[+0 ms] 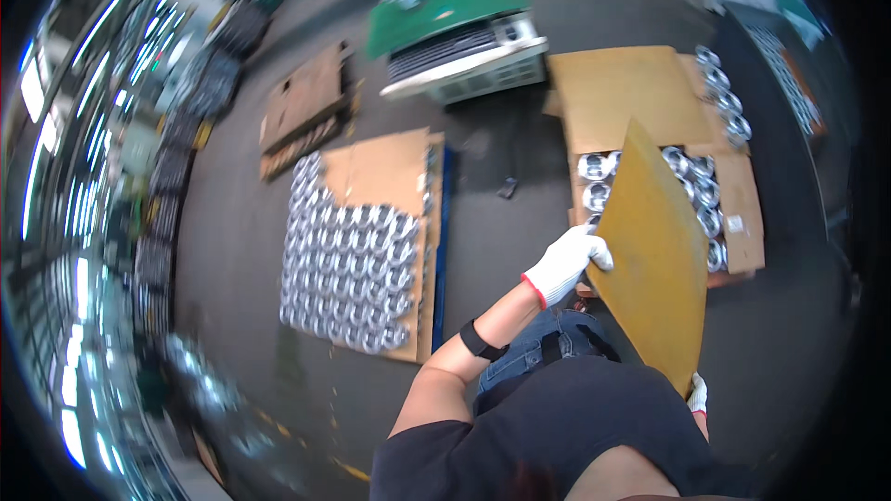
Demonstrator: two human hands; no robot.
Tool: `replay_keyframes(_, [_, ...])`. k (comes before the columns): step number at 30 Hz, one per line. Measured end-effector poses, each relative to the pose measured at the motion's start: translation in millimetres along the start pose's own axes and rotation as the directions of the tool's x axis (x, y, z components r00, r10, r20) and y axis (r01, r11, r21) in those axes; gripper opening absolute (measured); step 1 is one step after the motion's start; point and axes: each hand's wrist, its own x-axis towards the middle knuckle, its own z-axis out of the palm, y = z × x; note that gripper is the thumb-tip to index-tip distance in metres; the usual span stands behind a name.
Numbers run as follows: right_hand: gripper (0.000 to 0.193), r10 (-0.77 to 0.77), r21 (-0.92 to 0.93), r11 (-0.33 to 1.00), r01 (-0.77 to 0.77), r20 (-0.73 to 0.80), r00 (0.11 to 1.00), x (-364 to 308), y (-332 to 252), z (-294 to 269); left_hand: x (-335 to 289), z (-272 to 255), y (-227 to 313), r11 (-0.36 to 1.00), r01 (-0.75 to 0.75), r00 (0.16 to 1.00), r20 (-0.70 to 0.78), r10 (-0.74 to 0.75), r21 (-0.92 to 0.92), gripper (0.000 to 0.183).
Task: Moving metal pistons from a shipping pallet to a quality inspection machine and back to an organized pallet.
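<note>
A large yellow-brown cardboard sheet [650, 250] stands tilted in front of me, over the near part of an open cardboard box [744, 223]. My left hand [563, 264], in a white knitted glove with a red cuff, is closed on the sheet's left edge. At its lower right edge is my right hand [698, 394], also gloved; the sheet hides part of it, and it appears to grip that edge. Shiny round metal parts [705, 192] sit in the box on both sides of the sheet, which covers the ones between.
To the left, rows of similar metal parts [348, 264] lie on a cardboard-covered pallet. More metal parts [729, 104] line the box's far right side. A green-topped table [455, 9] with a keyboard [455, 51] stands ahead. Wooden pallets [304, 102] lie far left.
</note>
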Motion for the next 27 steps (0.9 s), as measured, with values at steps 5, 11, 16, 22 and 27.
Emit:
replay_keyframes(5, [0.044, -0.008, -0.186, 0.982, 0.043, 0.184, 0.983, 14.3, -18.6, 60.1, -106.3, -60.6, -5.2, 0.973, -0.133, 0.967, -0.242, 0.085, -0.188, 0.043])
replay_keyframes(11, [0.042, 0.021, -0.437, 0.885, 0.164, 0.389, 0.921, 21.2, 11.3, 144.7, -263.2, -137.0, -55.0, 0.895, -0.355, 0.861, -0.467, 0.199, -0.272, 0.042])
replay_keyframes(16, [0.039, 0.144, -0.627, 0.71, 0.319, 0.573, 0.807, -11.0, 69.8, 242.2, -399.3, -170.5, -114.1, 0.771, -0.549, 0.649, -0.746, 0.149, -0.323, 0.04])
replay_keyframes(22, [0.039, 0.293, -0.786, 0.496, 0.368, 0.551, 0.782, -83.3, 155.3, 364.0, -506.6, -179.1, -182.5, 0.621, -0.74, 0.372, -0.926, 0.056, -0.26, 0.045])
replay_keyframes(27, [0.036, 0.389, -0.818, 0.325, 0.475, 0.574, 0.721, -85.2, 218.5, 458.6, -548.1, -175.1, -203.7, 0.463, -0.874, 0.157, -0.987, -0.014, -0.146, 0.046])
